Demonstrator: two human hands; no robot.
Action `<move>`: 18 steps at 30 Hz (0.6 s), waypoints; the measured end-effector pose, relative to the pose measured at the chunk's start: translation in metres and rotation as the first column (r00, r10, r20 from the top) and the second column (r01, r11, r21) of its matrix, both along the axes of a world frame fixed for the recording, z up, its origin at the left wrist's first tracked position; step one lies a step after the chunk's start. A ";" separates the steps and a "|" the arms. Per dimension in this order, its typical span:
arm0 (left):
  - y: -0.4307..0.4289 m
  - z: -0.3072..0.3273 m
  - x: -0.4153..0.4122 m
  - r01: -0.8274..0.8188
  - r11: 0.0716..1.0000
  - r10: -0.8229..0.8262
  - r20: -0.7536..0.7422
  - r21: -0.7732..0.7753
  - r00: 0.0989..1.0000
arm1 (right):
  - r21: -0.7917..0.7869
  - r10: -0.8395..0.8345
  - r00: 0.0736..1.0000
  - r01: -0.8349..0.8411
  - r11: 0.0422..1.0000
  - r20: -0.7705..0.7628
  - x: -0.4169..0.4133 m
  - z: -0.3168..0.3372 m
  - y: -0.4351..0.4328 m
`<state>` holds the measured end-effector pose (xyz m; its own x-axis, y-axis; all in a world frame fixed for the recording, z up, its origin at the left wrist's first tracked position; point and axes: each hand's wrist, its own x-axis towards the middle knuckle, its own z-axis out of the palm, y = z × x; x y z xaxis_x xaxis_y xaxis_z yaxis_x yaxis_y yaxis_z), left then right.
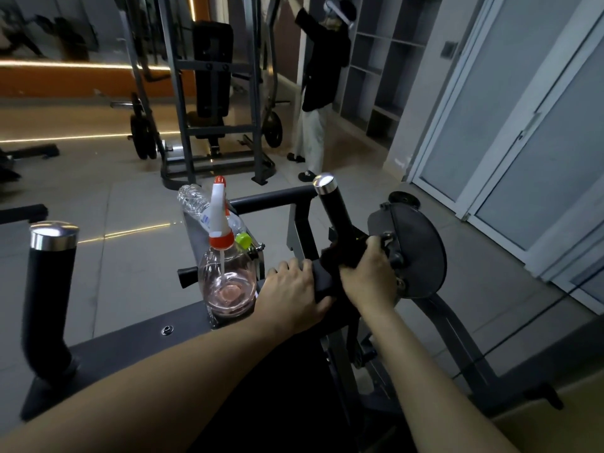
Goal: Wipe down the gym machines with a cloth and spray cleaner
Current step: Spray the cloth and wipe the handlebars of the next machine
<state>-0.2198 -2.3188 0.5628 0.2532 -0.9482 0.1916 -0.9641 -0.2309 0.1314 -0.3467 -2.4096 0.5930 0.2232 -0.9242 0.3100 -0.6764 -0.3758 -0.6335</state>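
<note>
Gym: weight machines point(209, 93), plate wts point(142, 132), tiled floor point(124, 207).

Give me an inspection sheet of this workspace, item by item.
Surface: dark grey metal machine frame; the sprayer stands on it.
Job's things: clear spray bottle with orange-and-white trigger, upright; dark cloth at the base of the black chrome-capped handle.
Clutter: clear plastic water bottle with green cap, lying behind the sprayer.
Hands: left hand grips the black machine arm; right hand holds the cloth.
Cables: thin black cable, right side.
Surroundings: pale tiled floor; person in dark top at a rack; glass doors.
</note>
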 end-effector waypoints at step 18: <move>-0.002 -0.004 0.001 0.017 1.000 -0.017 -0.017 -0.013 1.000 | -0.100 -0.007 0.980 -0.014 0.995 -0.201 -0.006 0.008 0.000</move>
